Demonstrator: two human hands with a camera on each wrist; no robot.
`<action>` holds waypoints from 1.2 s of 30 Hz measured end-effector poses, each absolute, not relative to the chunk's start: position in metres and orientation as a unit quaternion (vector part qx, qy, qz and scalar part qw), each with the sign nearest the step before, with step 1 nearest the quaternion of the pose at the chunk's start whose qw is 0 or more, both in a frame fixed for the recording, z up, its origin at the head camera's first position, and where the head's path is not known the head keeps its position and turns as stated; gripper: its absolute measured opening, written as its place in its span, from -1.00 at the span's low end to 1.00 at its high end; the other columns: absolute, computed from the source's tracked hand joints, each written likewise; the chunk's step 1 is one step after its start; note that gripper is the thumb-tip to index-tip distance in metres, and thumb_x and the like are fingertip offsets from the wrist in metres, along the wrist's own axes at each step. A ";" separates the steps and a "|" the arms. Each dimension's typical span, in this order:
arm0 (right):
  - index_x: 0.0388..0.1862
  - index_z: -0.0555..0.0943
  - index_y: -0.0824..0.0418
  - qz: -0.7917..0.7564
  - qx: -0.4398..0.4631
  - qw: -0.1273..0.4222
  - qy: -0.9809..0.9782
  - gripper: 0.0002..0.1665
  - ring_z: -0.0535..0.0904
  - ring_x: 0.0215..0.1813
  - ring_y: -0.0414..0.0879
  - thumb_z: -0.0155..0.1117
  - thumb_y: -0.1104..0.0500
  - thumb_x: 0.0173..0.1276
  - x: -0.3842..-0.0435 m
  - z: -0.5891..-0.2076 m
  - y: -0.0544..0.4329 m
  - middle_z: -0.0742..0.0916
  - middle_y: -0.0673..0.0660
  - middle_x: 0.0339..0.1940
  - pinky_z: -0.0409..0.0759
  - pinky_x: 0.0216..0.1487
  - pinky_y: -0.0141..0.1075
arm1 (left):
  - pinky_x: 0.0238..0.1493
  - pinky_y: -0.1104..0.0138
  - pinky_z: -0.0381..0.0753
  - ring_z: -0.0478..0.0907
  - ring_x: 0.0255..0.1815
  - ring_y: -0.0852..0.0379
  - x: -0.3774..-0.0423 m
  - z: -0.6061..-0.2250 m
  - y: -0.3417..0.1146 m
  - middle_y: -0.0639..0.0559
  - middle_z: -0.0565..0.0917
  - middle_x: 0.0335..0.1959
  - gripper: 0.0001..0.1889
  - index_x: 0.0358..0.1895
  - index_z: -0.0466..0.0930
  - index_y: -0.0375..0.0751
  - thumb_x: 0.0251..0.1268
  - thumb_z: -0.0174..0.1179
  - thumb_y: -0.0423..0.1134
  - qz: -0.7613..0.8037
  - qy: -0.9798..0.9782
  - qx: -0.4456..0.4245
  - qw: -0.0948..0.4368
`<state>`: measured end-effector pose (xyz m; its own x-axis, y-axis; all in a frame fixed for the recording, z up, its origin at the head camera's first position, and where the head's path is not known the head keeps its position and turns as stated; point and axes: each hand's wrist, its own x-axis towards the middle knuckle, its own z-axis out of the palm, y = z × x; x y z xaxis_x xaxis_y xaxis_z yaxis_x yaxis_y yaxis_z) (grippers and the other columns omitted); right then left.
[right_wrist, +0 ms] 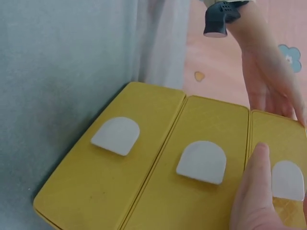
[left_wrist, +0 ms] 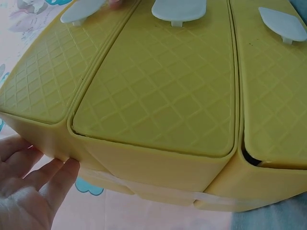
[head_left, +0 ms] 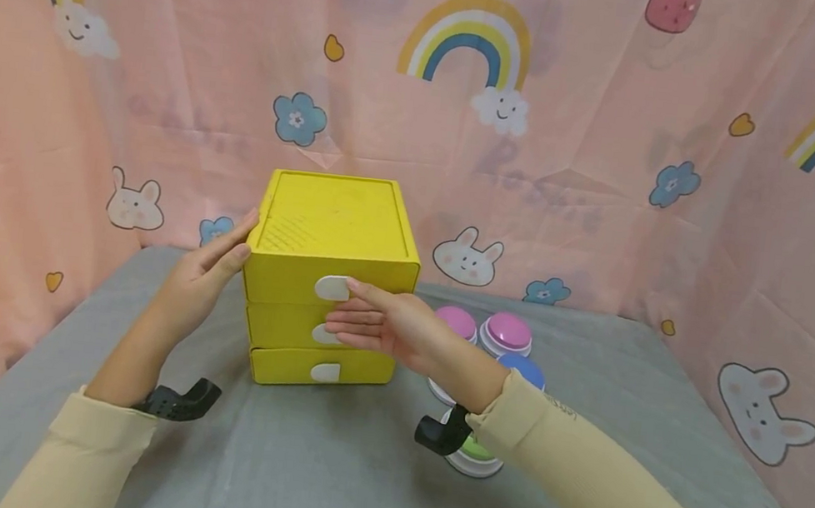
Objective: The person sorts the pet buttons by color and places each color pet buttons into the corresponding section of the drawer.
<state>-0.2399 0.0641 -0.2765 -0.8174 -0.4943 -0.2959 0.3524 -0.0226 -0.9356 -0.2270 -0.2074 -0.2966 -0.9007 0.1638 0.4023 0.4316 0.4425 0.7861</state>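
Note:
A yellow three-drawer box (head_left: 336, 221) stands upright with its drawer fronts facing me and its drawers pushed in. Each front carries a rounded white handle, and the top handle (head_left: 331, 287) is nearest my right hand (head_left: 399, 324). That hand's thumb reaches the handle's right end, while its straight fingers extend in front of the middle handle (right_wrist: 201, 162) and partly cover it. Against the box's left side rests my left hand (head_left: 197, 276), with straight fingertips (left_wrist: 69, 167) on the yellow wall near the top. The bottom handle (head_left: 324, 373) is uncovered.
Right of the box are several round buttons on white bases: two pink domes (head_left: 508, 330), a blue dome (head_left: 521, 369) and a green dome (head_left: 479, 449) partly behind my right wrist. A grey cloth (head_left: 323, 462) covers the table. A pink patterned curtain (head_left: 586, 140) hangs behind.

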 end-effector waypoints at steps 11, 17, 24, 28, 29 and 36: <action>0.25 0.51 0.46 -0.724 -0.008 0.309 0.617 -0.28 0.61 0.27 0.18 0.11 -0.17 0.52 -0.240 -0.274 0.055 0.67 0.38 0.21 0.65 0.15 -0.19 | 0.53 -0.03 0.15 -0.07 0.66 0.05 -0.226 -0.298 -0.208 0.16 0.04 0.63 -0.47 0.58 0.06 0.18 0.64 -0.18 0.00 -0.494 -0.839 -0.183 0.139; 0.23 0.54 0.45 -0.732 -0.002 0.301 0.611 -0.33 0.62 0.25 0.18 0.12 -0.13 0.52 -0.241 -0.274 0.055 0.67 0.38 0.20 0.66 0.13 -0.18 | 0.53 -0.02 0.17 -0.06 0.66 0.07 -0.225 -0.297 -0.206 0.16 0.03 0.64 -0.47 0.58 0.06 0.18 0.64 -0.18 0.01 -0.493 -0.839 -0.182 0.140; 0.21 0.55 0.45 -0.731 -0.015 0.291 0.618 -0.35 0.65 0.21 0.18 0.12 -0.12 0.53 -0.239 -0.275 0.055 0.69 0.38 0.17 0.68 0.10 -0.19 | 0.51 -0.12 0.19 -0.08 0.66 0.04 -0.224 -0.296 -0.205 0.16 0.00 0.64 -0.46 0.59 0.05 0.12 0.64 -0.20 0.01 -0.505 -0.833 -0.185 0.132; 0.20 0.54 0.45 -0.730 -0.017 0.289 0.619 -0.35 0.67 0.20 0.17 0.11 -0.13 0.53 -0.239 -0.275 0.056 0.71 0.36 0.14 0.69 0.09 -0.20 | 0.52 -0.12 0.17 -0.09 0.66 0.04 -0.224 -0.296 -0.204 0.17 -0.01 0.64 -0.45 0.60 0.03 0.09 0.65 -0.23 0.01 -0.509 -0.829 -0.190 0.130; 0.21 0.54 0.45 -0.730 -0.017 0.289 0.619 -0.34 0.67 0.20 0.17 0.11 -0.13 0.53 -0.238 -0.276 0.056 0.71 0.36 0.14 0.69 0.09 -0.20 | 0.52 -0.11 0.16 -0.09 0.66 0.04 -0.224 -0.296 -0.204 0.19 -0.01 0.64 -0.45 0.60 0.03 0.09 0.65 -0.24 0.01 -0.508 -0.829 -0.192 0.131; 0.22 0.53 0.45 -0.725 -0.026 0.293 0.623 -0.34 0.72 0.11 0.13 0.11 -0.12 0.53 -0.236 -0.277 0.057 0.72 0.36 0.12 0.70 0.08 -0.21 | 0.36 0.66 0.31 -0.05 0.65 0.00 -0.225 -0.297 -0.206 0.10 -0.02 0.65 -0.45 0.60 0.02 0.01 0.67 -0.28 -0.01 -0.513 -0.822 -0.207 0.131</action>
<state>-0.2364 0.0568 -0.2768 -0.8273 -0.4566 -0.3274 0.3928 -0.0535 -0.9181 -0.2249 -0.2059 -0.2970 -0.8794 0.2064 0.4291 0.4761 0.3873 0.7895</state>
